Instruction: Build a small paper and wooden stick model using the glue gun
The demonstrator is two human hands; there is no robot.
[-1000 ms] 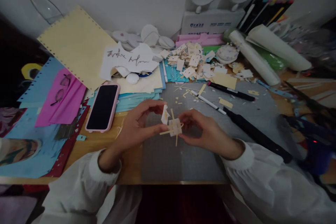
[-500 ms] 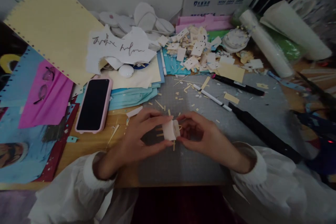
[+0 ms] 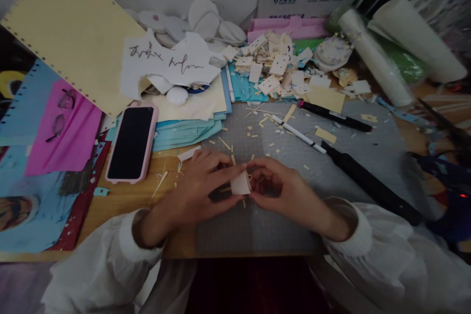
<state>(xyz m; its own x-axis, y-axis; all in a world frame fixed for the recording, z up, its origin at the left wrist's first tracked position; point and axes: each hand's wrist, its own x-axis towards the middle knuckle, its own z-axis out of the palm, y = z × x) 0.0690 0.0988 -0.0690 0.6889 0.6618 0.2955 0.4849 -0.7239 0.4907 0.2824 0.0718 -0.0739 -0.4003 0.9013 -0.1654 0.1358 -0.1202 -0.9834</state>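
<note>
A small cream paper piece [image 3: 240, 184] with thin paper strips sticking out is held between my two hands, just above the grey cutting mat. My left hand [image 3: 200, 181] grips its left side, thumb at the lower edge and index finger along the top. The fingertips of my right hand [image 3: 285, 186] pinch its right side, near a small curled strip. The curled inner fingers of my right hand are partly in shadow. Small paper scraps lie on the cutting mat [image 3: 257, 230] beyond my hands.
A pink-cased phone [image 3: 131, 144] lies at the left. A pile of small paper pieces [image 3: 277, 66] sits at the back. A white pen [image 3: 300, 134], a black marker [image 3: 336, 117] and a long black tool [image 3: 368, 181] lie to the right.
The paper piece's two panels now look pressed together into one face, where a separate right flap showed before. My left index finger has moved right over its top.
</note>
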